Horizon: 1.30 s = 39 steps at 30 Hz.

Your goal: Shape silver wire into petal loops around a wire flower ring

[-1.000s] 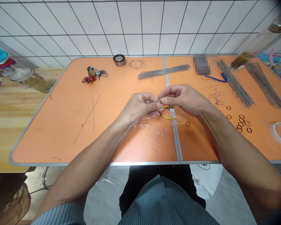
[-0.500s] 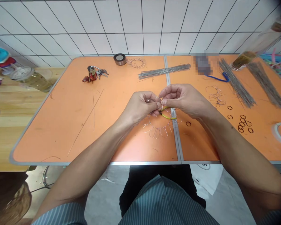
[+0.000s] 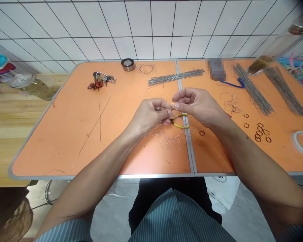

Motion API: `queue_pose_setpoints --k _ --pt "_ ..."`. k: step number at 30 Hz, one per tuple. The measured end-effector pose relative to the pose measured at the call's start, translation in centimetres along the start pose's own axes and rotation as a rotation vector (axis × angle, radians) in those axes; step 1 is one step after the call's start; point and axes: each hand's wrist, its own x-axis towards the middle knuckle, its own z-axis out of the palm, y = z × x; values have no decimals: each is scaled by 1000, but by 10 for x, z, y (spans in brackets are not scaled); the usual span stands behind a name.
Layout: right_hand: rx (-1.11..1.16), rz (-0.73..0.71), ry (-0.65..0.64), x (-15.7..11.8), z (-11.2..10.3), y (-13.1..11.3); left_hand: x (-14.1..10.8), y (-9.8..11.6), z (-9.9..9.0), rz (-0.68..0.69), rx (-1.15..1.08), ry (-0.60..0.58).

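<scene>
holds the looped wire ring (image 3: 170,138) in the left hand (image 3: 153,115), thumb and fingers closed together on its far side, midway between front and back edges of the table (image 3: 131,90), just left of the grey seam (image 3: 192,159). pinches fine wire (image 3: 170,106) with the right hand (image 3: 193,107), thumb and forefinger together, right beside the left fingertips; too small to tell whether part of the ring. just beside the left fingers: pliers (image 3: 181,126), yellow handles spread apart and reaching over the seam; tips hidden by the left hand, so cannot tell whether held or resting. along the back edge, left to right: keys (image 3: 106,79), tape roll (image 3: 128,65), second wire ring (image 3: 145,73), and straight wire bundle (image 3: 175,78) across the seam. toward the left edge: two loose wires (image 3: 100,117), crossing. toward the right end of the back edge: jar (image 3: 260,65) between two further bundles (image 3: 254,89). nearer the front edge from there: tangled wire loops (image 3: 232,107) and small dark rings (image 3: 259,137).
</scene>
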Motion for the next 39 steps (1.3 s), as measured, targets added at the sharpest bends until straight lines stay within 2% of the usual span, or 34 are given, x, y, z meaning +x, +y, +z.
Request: queue_pose_setpoints --k 6,15,18,24,34,39 --pt "-81 -8 -17 -2 0 -3 0 3 1 -15 -2 52" --pt "-211 -4 -2 -6 9 -10 0 0 1 68 72 32" --pt "-264 9 12 -6 8 -11 -1 1 1 81 114 29" --pt "-298 4 -40 -4 3 -11 -4 3 1 74 162 -12" --pt "-194 24 49 -5 13 -12 -1 -3 4 63 67 43" --pt "-138 26 118 -2 21 -4 -3 -2 7 60 32 65"
